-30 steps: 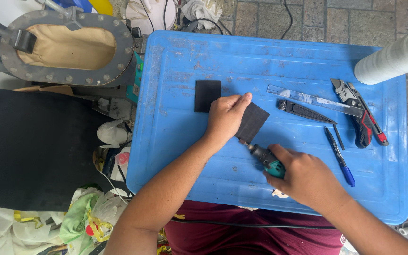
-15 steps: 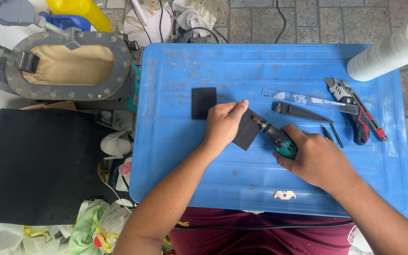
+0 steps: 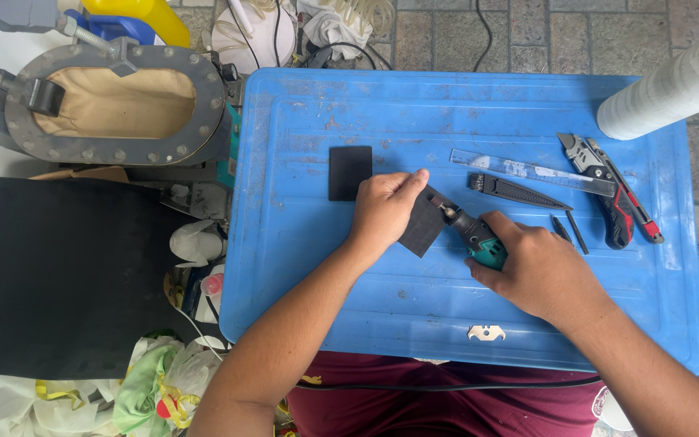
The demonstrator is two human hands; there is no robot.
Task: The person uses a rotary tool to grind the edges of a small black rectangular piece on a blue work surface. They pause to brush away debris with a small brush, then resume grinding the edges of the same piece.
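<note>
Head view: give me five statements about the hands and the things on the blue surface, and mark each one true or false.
1. The left hand presses down on a dark square piece. True.
2. The right hand holds a yellow screwdriver. False: it grips a small green and black rotary tool.
3. A second dark square piece lies apart from both hands. True.
4. The red and black utility knife is in the left hand. False: it lies on the blue surface to the right, untouched.
5. The loose blade lies near the surface's front edge. True.
</note>
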